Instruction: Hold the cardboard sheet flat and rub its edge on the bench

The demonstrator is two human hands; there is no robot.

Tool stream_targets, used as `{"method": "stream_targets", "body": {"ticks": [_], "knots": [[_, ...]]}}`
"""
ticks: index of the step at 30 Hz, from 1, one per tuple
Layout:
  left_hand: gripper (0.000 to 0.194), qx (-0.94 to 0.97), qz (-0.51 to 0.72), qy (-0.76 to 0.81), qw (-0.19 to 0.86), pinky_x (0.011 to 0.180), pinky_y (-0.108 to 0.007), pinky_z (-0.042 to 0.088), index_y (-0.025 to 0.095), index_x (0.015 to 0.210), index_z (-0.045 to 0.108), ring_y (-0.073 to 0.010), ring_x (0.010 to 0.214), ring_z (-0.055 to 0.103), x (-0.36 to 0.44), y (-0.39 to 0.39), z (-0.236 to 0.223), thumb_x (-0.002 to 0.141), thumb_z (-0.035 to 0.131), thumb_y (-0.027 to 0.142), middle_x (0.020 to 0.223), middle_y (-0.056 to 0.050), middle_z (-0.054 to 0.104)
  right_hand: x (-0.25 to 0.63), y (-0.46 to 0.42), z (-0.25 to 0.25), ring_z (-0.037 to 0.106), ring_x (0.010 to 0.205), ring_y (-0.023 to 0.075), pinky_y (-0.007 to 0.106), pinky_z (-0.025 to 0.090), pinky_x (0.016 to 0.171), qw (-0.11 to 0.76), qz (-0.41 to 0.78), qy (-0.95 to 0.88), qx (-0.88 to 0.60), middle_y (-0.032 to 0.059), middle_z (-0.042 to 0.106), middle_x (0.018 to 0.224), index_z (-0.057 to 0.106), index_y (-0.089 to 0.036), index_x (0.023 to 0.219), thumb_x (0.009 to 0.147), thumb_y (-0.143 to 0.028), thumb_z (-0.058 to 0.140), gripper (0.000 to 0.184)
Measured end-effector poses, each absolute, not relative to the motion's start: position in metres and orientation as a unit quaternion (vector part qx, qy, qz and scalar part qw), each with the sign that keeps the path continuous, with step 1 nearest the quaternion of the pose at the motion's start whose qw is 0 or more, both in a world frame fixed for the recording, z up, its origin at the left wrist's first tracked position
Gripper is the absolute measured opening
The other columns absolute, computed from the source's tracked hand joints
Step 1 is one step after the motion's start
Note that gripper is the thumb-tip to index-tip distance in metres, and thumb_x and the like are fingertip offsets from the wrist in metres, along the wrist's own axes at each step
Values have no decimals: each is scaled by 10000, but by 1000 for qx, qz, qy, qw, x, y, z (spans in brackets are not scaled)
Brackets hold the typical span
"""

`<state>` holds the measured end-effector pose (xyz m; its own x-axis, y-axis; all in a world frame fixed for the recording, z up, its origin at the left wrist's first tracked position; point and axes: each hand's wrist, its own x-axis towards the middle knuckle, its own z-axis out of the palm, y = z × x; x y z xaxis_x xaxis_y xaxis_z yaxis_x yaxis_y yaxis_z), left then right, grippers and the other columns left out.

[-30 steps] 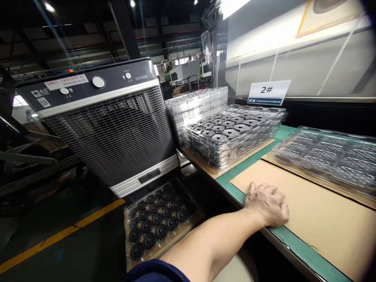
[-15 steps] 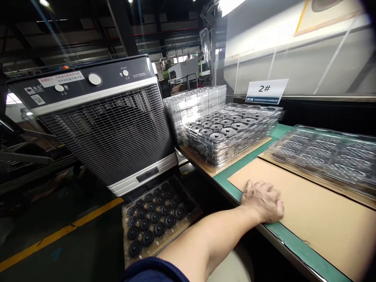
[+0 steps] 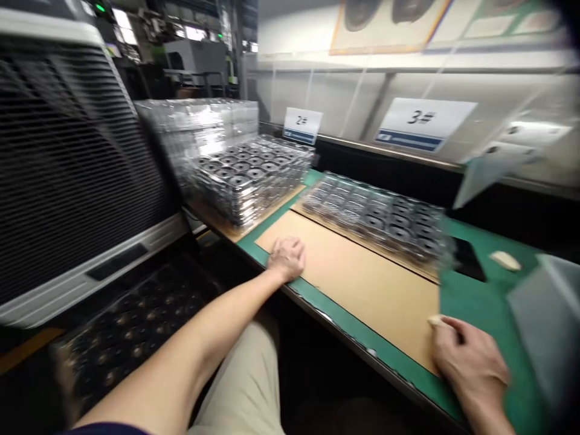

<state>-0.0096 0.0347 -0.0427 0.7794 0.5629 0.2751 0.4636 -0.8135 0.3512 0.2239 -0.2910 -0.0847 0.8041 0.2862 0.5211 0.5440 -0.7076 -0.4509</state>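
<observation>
Cardboard sheet [image 3: 357,281] – long axis approx L–R along bench, left hand [image 3: 286,258], right hand [image 3: 469,362] at ends

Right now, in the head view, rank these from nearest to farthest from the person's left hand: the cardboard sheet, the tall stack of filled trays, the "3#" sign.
1. Cardboard sheet: under the left hand, touching it.
2. Stack of filled trays: just beyond the hand, toward the back left.
3. "3#" sign: far right, on the back wall.

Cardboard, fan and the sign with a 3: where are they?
Cardboard [image 3: 357,281], head view, bare middle of the sheet.
Fan [image 3: 67,151], head view, front grille.
Sign [image 3: 423,122], head view, white face by the 3.
</observation>
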Motion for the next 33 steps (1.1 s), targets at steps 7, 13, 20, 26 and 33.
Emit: {"method": "stream_targets", "body": {"ticks": [7, 13, 20, 26, 33], "knots": [[315, 932, 206, 276, 117, 1240, -515, 288, 197, 1290, 661, -252, 1395, 495, -7, 36, -52, 1028, 539, 325, 1470, -87, 586, 225, -300, -86, 623, 1026, 324, 455, 474, 949, 306, -204, -239, -899, 129, 706, 1078, 708, -213, 964, 866, -507, 463, 395], [372, 932, 208, 283, 91, 1228, -385, 309, 281, 1273, 684, -198, 1367, 523, -6, 39, -59, 979, 460, 323, 1494, 5, 594, 214, -302, -81, 602, 1002, 289, 413, 453, 957, 319, -202, -239, -895, 126, 689, 1096, 709, -187, 982, 921, -452, 450, 376], [415, 939, 216, 255, 81, 1218, -431, 332, 250, 1252, 698, -241, 1370, 535, -2, 50, -73, 975, 418, 384, 1480, -50, 603, 214, -304, -84, 596, 982, 243, 380, 449, 933, 323, -202, -236, -894, 88, 673, 1081, 694, -188, 973, 952, -393, 490, 290], [416, 941, 222, 249, 66, 1206, -451, 362, 239, 1273, 703, -259, 1371, 543, -2, 51, -76, 989, 431, 375, 1472, -67, 610, 215, -303, -85, 591, 994, 261, 400, 437, 931, 344, -198, -234, -887, 92, 674, 1085, 684, -194, 968, 937, -400, 505, 275], [400, 939, 235, 241, 72, 1192, -495, 386, 227, 1257, 714, -277, 1353, 559, -1, 53, -79, 986, 456, 365, 1467, -83, 613, 215, -303, -84, 591, 1001, 263, 398, 438, 930, 346, -199, -237, -886, 101, 676, 1082, 691, -192, 971, 934, -402, 495, 289]]}}
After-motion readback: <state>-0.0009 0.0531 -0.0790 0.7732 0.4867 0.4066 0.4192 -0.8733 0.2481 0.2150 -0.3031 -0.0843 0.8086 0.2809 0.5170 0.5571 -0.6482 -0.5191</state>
